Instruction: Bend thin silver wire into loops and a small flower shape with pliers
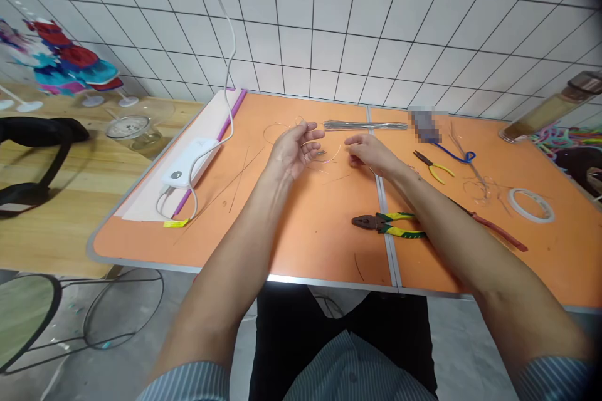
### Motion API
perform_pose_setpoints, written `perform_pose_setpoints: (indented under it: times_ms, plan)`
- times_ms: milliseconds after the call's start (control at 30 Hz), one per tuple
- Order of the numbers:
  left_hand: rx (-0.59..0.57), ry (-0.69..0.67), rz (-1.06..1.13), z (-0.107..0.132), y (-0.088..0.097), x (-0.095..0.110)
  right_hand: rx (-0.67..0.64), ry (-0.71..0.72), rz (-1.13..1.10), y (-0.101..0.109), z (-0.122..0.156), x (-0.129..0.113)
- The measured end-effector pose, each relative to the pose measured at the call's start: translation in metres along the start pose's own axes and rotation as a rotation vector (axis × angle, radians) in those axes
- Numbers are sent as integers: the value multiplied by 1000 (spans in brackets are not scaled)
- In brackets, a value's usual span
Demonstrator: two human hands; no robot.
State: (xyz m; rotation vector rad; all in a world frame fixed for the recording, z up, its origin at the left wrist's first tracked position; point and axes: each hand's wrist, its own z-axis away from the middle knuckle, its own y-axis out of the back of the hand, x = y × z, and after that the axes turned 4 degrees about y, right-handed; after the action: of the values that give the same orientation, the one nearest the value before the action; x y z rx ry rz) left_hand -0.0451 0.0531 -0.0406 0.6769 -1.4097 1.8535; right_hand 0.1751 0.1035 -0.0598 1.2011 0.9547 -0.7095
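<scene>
My left hand (pixel 297 149) is raised over the middle of the table, palm turned up and fingers half curled around a thin wire (pixel 333 160). The wire bends out past the fingertips, and a fine loop (pixel 270 131) shows behind the hand. Just to the right, my right hand (pixel 369 153) faces it with fingers curled together; what they pinch, if anything, is too small to make out. A bundle of straight metal wires (pixel 364 126) lies beyond both hands. Green-and-yellow combination pliers (pixel 388 224) rest partly under my right forearm.
Yellow-handled small pliers (pixel 433 166), a red-handled tool (pixel 501 230), a tape roll (pixel 531 205) and tangled wire (pixel 480 187) lie at right. A tilted bottle (pixel 548 109) is behind them. A white power box (pixel 190 163) with a cable sits at left. Loose wires (pixel 239 178) cross the orange tabletop (pixel 310 250).
</scene>
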Motion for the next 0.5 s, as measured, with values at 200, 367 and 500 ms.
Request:
perform_pose_setpoints:
  times_ms: [200, 367, 500]
  plan:
    - [-24, 38, -56, 1, -2, -11, -17, -137, -372, -6, 1, 2]
    - [-37, 79, -96, 2, -5, -14, -4, -191, -541, -4, 5, 3]
    - [-112, 140, -177, 6, -5, -19, 24, -189, -605, 3, 10, -1]
